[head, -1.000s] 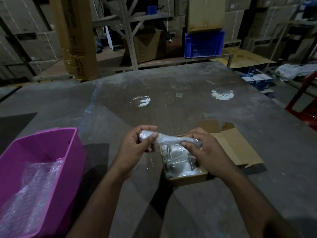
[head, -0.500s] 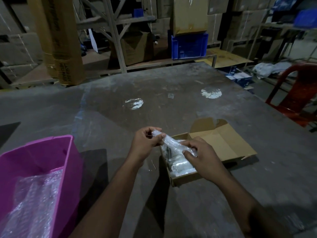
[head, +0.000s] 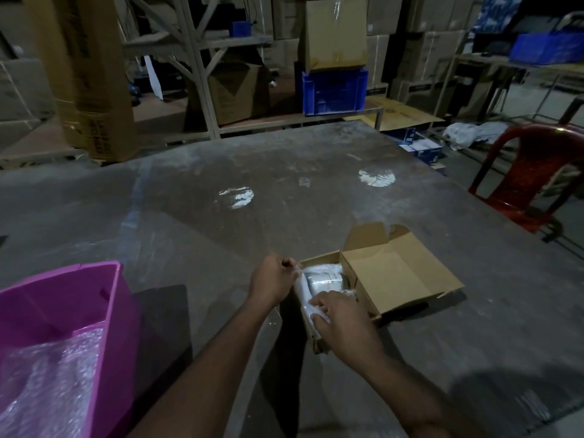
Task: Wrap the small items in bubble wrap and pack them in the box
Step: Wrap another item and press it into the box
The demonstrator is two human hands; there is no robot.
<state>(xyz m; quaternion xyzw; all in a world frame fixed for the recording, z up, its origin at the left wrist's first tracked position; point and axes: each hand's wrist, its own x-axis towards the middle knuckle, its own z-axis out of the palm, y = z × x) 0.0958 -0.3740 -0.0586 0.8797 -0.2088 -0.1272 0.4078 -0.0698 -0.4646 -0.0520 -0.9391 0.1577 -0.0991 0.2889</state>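
Note:
A small open cardboard box (head: 407,279) sits on the grey table, its lid flap lying open to the right. Bubble-wrapped items (head: 324,278) fill its left part. A long bubble-wrapped bundle (head: 302,290) lies along the box's left wall. My left hand (head: 273,279) pinches the bundle's far end at the box's back left corner. My right hand (head: 339,314) lies over the bundle's near end inside the box, fingers curled down onto the wrap.
A pink plastic bin (head: 63,298) with loose bubble wrap (head: 47,384) inside stands at the near left. A red plastic chair (head: 534,172) is beyond the table's right edge. Shelving, cardboard cartons and a blue crate (head: 333,90) line the back.
The bundle came down from above the box into its left side, turning lengthwise along the wall. Both hands followed it down. The view shifted right, bringing the chair into sight.

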